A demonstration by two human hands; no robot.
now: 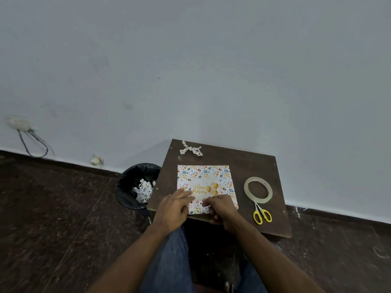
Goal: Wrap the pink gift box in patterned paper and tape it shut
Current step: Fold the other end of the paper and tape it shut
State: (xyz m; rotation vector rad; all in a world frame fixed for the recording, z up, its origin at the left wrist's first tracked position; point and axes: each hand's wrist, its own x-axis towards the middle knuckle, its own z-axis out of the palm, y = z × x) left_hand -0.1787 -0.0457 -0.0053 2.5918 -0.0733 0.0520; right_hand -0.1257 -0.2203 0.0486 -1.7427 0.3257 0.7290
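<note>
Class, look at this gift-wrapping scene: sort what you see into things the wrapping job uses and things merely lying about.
Belonging to the job:
wrapped box
Happy Birthday label
tape roll
yellow scissors
left hand and right hand, both resting on the box

Lying about:
crumpled paper scrap
bin of paper offcuts
wall cable

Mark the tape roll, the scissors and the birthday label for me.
tape roll [246, 186]: head view, left side of ring.
scissors [257, 217]: head view, left yellow handle.
birthday label [200, 188]: head view, gold lettering.
</note>
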